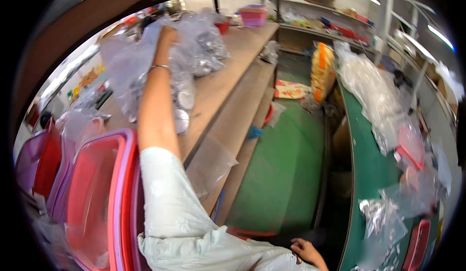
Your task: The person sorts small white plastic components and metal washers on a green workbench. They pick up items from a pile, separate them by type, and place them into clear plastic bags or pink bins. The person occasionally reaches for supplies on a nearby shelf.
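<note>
My left arm stretches up over a wooden shelf, and my left hand (pixel 168 34) is closed on the top of a clear plastic bag (pixel 127 65); its fingertips are hidden by the plastic. Beside it sit more clear bags (pixel 206 43) with shiny silver pieces inside. Just below the wrist, round silver discs (pixel 181 121) show at the shelf's front. Low in the picture, my right hand (pixel 305 249) hangs near my body, fingers loosely bent and apart, with nothing visible in them.
Stacked pink, red and purple plastic baskets (pixel 92 198) stand at the left. A green-topped bench (pixel 347 183) with plastic bags and foil runs along the right. Beyond the green floor (pixel 286 164) stands a yellow-orange sack (pixel 322 72). A pink basket (pixel 253 16) is on the shelf's far end.
</note>
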Tool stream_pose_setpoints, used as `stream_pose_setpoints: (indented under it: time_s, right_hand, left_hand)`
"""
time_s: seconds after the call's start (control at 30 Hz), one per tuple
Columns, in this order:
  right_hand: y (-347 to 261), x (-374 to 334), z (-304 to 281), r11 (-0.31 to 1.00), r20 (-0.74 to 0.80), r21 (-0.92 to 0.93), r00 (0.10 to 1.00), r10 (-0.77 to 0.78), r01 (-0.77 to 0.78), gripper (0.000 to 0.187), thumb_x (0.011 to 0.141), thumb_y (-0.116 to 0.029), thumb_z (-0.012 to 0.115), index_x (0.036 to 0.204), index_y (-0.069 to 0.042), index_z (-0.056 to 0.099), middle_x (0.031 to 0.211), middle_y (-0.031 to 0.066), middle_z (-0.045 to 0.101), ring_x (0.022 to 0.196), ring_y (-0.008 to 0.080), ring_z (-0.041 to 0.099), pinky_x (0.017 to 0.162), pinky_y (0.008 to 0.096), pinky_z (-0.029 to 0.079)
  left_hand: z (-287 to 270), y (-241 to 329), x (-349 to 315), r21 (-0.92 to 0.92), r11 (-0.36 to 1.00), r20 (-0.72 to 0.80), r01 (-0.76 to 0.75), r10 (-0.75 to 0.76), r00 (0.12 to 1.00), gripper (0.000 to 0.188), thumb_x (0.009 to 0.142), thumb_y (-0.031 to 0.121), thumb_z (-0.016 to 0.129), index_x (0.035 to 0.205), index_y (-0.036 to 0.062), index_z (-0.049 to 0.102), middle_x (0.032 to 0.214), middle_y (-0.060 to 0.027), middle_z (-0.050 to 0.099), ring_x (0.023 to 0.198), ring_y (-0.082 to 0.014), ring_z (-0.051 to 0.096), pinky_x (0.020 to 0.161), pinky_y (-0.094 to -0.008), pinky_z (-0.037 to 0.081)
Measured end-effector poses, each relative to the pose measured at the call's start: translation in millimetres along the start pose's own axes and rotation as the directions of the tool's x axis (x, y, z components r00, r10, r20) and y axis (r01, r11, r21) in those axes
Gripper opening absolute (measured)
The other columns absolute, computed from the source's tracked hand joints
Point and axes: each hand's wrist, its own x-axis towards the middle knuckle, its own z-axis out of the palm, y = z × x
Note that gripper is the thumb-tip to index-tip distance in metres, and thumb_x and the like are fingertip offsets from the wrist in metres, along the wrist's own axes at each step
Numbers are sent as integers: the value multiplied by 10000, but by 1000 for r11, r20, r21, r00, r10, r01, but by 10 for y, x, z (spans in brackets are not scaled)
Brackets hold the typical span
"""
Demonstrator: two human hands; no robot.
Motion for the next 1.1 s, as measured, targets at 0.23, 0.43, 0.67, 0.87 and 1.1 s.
stream_pose_setpoints:
  time_s: [0.23,0.43,0.67,0.87,1.1]
  right_hand:
    - [-165,-327,-63,994,-115,97,993,-30,41,330,814,-141,592,1078,42,515,781,104,618,666,143,549,636,272,449]
    - [84,-419,68,984,-122,174,992,-19,40,332,815,-131,587,1079,56,512,767,97,612,657,130,528,634,268,441]
    - [229,-370,51,985,-160,174,986,39,-10,318,806,-133,604,1071,28,536,798,106,631,685,119,549,657,260,456]
    - [-96,-387,-29,985,-176,114,974,146,-127,328,835,-189,574,1099,2,538,845,135,612,797,176,561,704,303,454]
    - [-241,-271,20,957,-150,185,956,250,-221,353,851,-233,561,1126,-15,524,998,169,592,936,217,544,805,316,429]
  left_hand:
    - [-10,184,-41,-663,722,-124,199,-368,921,161,767,89,503,689,-20,592,662,-127,628,548,-223,628,457,-309,506]
    - [98,-220,-135,55,995,38,-82,80,996,135,726,63,581,725,-67,619,710,-135,643,564,-182,597,505,-295,495]
    - [123,118,-347,-26,959,363,-283,273,891,192,635,84,704,780,-34,664,727,-91,655,597,-148,590,537,-292,481]
    - [587,168,-196,59,998,540,4,-35,841,416,614,53,676,1026,60,617,850,-106,655,693,-211,626,595,-325,503]
    - [977,-291,46,302,852,315,-428,335,888,460,600,72,637,1057,52,582,906,-148,630,812,-289,595,677,-365,475]
